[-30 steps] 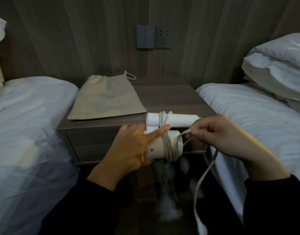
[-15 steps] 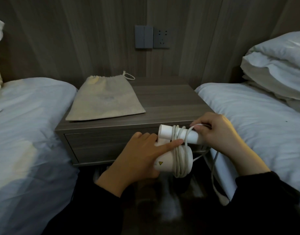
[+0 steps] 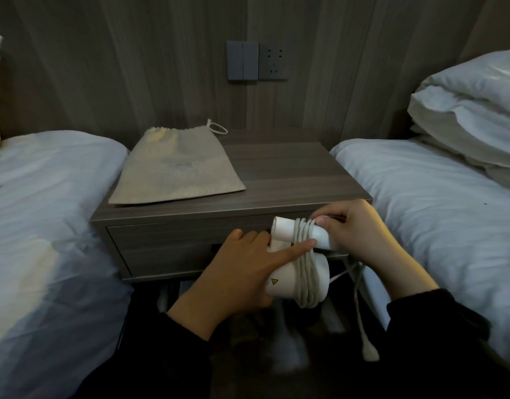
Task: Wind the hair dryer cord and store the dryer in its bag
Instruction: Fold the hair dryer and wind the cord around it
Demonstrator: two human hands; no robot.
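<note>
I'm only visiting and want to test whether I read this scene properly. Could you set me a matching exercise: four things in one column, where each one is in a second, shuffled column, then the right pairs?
Things
1. drawstring bag
2. hair dryer
3. plug
4. wall socket

Places
A. dangling at the end of the cord, below the right hand
B. beside the switches, above the nightstand
C. lying flat on the nightstand
D. held by the left hand and the right hand, cord wound round it

Pairs: 1-C, 2-D, 3-A, 4-B
</note>
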